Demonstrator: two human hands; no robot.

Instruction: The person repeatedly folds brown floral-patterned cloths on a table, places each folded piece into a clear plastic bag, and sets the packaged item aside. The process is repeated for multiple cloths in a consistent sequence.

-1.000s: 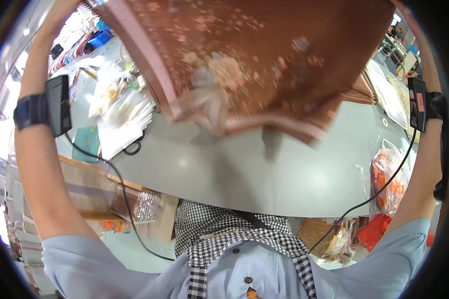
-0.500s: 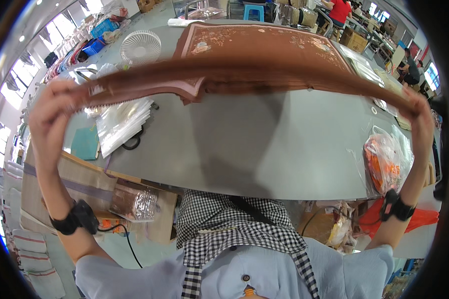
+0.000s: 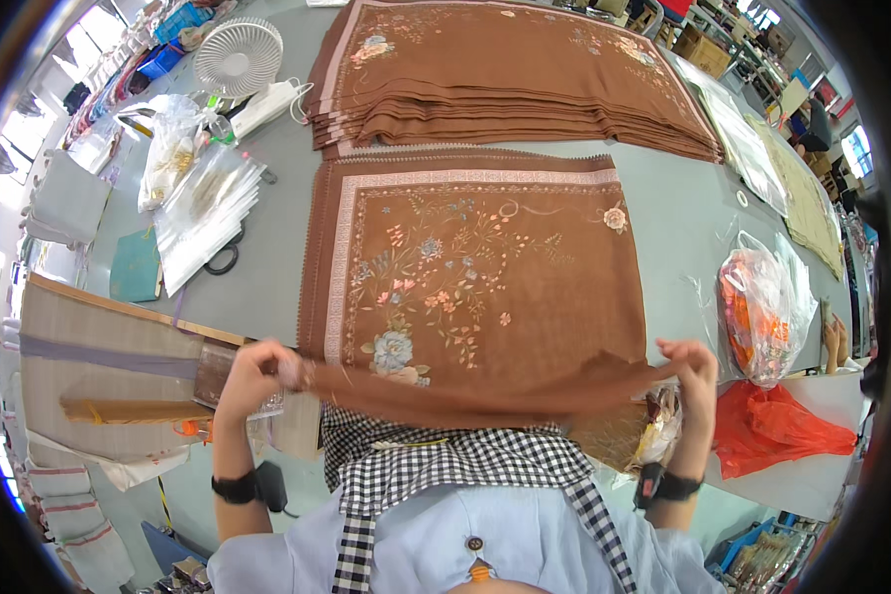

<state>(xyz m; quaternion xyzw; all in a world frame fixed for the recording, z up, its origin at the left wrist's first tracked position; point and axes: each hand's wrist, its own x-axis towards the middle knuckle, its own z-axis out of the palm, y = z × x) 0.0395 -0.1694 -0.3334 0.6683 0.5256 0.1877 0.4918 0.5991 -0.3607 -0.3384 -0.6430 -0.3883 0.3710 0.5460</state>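
A brown floral scarf (image 3: 554,287) with a pink border and zigzag-cut edges lies spread over the grey table in front of me. Its near edge is lifted and sags, blurred, between my hands at the table's front edge. My left hand (image 3: 254,378) is closed in a pinch on the near left corner. At the other end, my right hand (image 3: 693,376) pinches the near right corner between thumb and fingers. Just beyond lies a stack of folded brown floral scarves (image 3: 525,104), their folded edges toward me.
Left on the table are a white fan (image 3: 238,57), clear plastic bags (image 3: 208,213), black scissors (image 3: 225,260) and a teal notebook (image 3: 136,265). To the right sit a bag with orange contents (image 3: 757,312), flat plastic packs (image 3: 733,134) and a red plastic bag (image 3: 777,431).
Both hands have come down and toward me from high over the table, and closer together. The scarf, previously a blurred raised band, now lies spread on the table, floral pattern showing.
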